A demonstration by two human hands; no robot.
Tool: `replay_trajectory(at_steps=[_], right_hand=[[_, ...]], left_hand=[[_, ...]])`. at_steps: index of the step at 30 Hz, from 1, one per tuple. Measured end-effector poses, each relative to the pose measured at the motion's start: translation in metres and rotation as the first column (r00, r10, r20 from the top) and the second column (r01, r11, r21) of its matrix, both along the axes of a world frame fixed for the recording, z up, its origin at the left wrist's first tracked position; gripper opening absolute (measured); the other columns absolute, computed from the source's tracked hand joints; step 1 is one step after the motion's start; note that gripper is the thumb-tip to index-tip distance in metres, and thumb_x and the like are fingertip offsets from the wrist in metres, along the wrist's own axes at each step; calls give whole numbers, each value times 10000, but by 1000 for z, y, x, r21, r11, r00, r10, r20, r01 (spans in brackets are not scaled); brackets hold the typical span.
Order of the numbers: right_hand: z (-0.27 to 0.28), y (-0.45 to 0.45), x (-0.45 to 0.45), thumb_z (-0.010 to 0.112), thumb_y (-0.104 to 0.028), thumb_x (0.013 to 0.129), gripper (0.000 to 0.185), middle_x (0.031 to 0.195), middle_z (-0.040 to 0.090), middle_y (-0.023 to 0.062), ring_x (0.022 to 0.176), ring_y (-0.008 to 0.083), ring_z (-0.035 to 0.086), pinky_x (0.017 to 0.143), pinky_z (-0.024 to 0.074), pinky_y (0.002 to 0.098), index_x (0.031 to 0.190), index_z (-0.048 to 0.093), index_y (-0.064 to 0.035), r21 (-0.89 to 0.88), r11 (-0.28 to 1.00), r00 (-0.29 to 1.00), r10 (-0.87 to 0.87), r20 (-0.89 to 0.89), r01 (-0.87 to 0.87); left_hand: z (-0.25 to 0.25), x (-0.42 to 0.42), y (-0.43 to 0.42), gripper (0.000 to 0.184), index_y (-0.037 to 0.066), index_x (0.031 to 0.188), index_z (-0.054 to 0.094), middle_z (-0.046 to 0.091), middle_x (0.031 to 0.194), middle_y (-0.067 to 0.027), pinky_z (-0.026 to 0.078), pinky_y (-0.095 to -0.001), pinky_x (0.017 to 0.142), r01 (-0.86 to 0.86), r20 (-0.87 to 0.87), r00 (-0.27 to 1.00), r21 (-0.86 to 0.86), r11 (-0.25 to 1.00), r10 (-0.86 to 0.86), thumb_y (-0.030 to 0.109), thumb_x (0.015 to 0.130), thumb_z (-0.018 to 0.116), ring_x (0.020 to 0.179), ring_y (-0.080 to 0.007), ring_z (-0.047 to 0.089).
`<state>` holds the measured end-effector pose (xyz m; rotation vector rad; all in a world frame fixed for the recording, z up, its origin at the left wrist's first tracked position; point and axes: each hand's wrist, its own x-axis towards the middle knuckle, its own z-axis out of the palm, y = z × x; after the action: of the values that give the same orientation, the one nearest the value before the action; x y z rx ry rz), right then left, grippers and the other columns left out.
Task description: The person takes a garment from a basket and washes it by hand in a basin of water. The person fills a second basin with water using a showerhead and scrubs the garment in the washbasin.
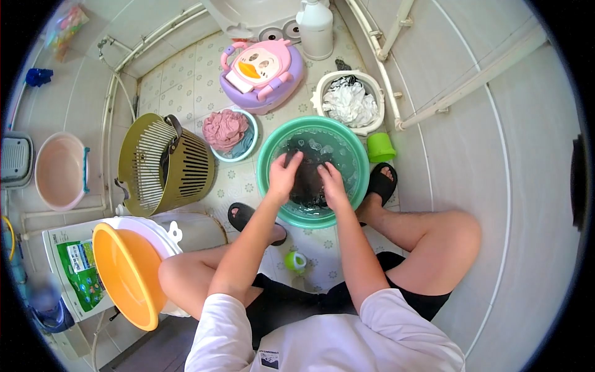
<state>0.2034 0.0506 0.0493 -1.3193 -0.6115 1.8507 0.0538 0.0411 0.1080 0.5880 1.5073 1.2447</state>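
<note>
A green basin of sudsy water stands on the floor between my feet. In it lies a dark, wet cloth, partly under the water; its exact kind is hard to make out. My left hand holds the cloth from the left, fingers bent into it and thumb on top. From the right, my right hand grips the same cloth. Both hands are close together over the basin's middle, and some fingertips are hidden by the fabric.
Around the basin are a small tub with pink and blue cloth, a white tub of white laundry, and a green cup. An olive basket, duck-faced potty, white jug and orange basin stand farther out.
</note>
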Motion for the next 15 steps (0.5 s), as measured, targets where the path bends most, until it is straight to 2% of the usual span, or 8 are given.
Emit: replay_trajectory(at_steps=[2,4,5,8,10,11,12,15], right_hand=[[-5,1,-4,645,-279,972,379,1143,667,86,1044,192,610,939,473,333,1232,629,-3,-122,986,937,-143,-319,109],[2,5,-1,652,-296,965,360,1128,673,82,1055,194,608,948,468,342,1194,649,-18,-287,955,839,-209,-502,66],[5,6,-8,662,-328,957,352,1128,676,77,1026,206,621,943,475,365,1149,665,-33,-242,967,896,-178,-406,83],[32,11,-15,641,-355,982,379,1132,687,66,980,202,647,889,513,368,1170,664,-27,-277,950,931,-225,-286,145],[10,11,-7,557,-427,1020,443,1140,693,76,987,227,660,899,527,396,1236,633,-48,-243,963,760,-243,-603,115],[-4,16,-6,537,-449,1023,458,1156,687,80,1007,233,656,908,523,404,1254,624,-63,-263,963,688,-229,-688,58],[-18,19,-6,516,-471,1026,474,1172,681,84,1026,239,651,917,518,412,1272,615,-77,-276,961,609,-220,-762,1],[13,6,-17,509,-472,1024,456,1262,639,66,1134,235,606,960,496,415,1303,596,-121,-468,881,796,-332,-505,70]], left_hand=[[4,-4,4,389,-14,1008,689,710,848,-117,519,-363,741,71,-478,875,-17,997,-71,368,939,691,785,-223,666],[12,-14,10,407,9,1027,680,699,821,-204,526,-435,693,38,-745,665,-29,999,-47,401,918,697,749,-346,690],[14,-12,11,373,34,1004,671,682,792,-233,522,-490,678,-40,-727,686,6,999,32,393,906,696,766,-427,667],[28,25,-8,265,61,940,650,682,839,-161,545,-455,652,208,-798,595,30,978,-101,319,900,694,700,-393,667],[42,54,-29,206,89,906,655,643,855,-122,559,-463,641,490,-909,399,100,866,-121,286,864,700,661,-385,651],[43,61,-34,228,104,839,641,599,867,-106,561,-452,618,559,-925,310,-8,829,-217,320,845,715,684,-354,660],[42,60,-29,249,100,824,632,596,859,-110,554,-457,615,520,-937,277,-38,853,-211,334,849,714,701,-354,659],[33,46,13,343,74,769,601,594,850,-129,517,-488,605,322,-969,235,7,947,-73,385,871,702,768,-354,646]])
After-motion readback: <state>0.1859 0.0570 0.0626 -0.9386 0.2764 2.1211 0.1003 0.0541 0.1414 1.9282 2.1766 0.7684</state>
